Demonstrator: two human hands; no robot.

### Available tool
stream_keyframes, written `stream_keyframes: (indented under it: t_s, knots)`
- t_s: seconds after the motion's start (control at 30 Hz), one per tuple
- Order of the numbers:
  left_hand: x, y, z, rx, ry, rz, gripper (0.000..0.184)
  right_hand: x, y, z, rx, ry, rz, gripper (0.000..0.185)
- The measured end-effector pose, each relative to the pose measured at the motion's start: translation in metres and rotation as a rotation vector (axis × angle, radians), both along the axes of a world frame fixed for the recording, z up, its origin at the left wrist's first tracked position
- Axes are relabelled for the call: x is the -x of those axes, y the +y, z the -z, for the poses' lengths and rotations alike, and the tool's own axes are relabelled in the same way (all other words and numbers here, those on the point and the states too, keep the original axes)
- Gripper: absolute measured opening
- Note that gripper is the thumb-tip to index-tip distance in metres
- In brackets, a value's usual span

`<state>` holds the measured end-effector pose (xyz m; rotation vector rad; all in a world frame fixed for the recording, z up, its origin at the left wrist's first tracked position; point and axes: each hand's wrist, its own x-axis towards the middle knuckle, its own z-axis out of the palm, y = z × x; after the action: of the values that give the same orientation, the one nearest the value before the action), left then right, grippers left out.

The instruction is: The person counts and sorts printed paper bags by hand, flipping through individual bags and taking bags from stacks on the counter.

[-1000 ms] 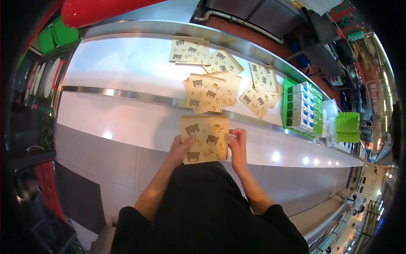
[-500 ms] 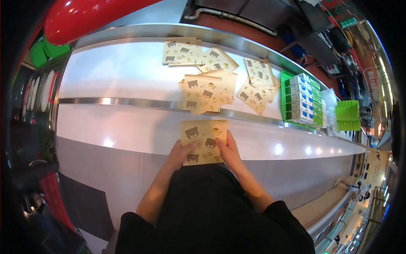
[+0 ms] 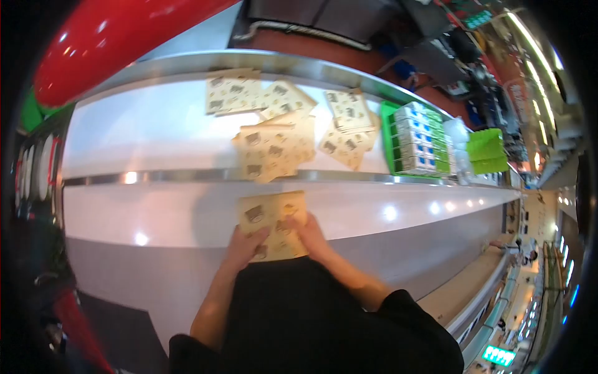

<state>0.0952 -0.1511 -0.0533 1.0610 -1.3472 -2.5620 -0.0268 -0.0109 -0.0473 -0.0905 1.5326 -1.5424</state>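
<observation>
Between my two hands is a small stack of tan, bear-printed paper bags, held flat in front of my body. My left hand grips its left edge, thumb on top. On the right edge my right hand closes too, thumb lying across the face; this hand is slightly blurred. Beyond them, more of the same bags lie on the white counter: an overlapping pile straight ahead, a stack behind it, and another group to the right.
A green tray of small white, blue and green boxes stands right of the bags. Bright green containers sit past it. A metal strip crosses the counter. A large red glossy object hangs at upper left.
The whole view has shifted, so the counter and bags sit lower and further left. Both hands still hold the stack; my right thumb has moved slightly across its face.
</observation>
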Motion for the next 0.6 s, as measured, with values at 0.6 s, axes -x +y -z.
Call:
stream_keyframes:
  t_s: [0.6]
  knots:
    - [-0.038,-0.028,0.001,0.011,-0.077,-0.134,0.023,0.01,-0.031,-0.028,0.02,-0.116,-0.502,0.041]
